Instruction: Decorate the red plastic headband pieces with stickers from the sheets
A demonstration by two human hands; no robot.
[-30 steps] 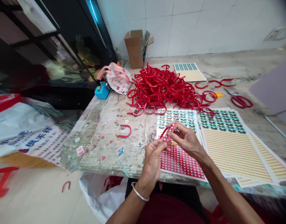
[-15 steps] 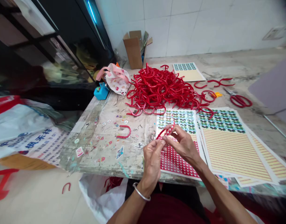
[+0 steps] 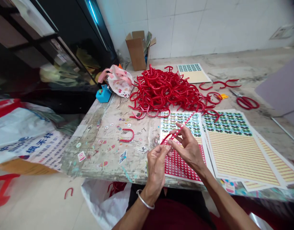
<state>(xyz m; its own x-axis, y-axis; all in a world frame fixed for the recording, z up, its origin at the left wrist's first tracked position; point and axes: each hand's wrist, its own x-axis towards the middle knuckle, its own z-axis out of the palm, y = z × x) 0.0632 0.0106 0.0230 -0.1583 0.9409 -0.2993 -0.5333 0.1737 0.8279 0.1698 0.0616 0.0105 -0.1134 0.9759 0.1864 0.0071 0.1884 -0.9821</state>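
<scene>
The dotted strip (image 3: 188, 120) now stretches farther past the right hand (image 3: 187, 147) than before, which grips it; the left hand (image 3: 157, 162) pinches the red band (image 3: 165, 138), its end hidden.

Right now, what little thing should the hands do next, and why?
Perhaps the right hand should press the red-and-white strip gently along the curved red band. The left hand pinches the band near the strip's lower end, while the strip's far end sticks out past the right hand, off the band.
</scene>
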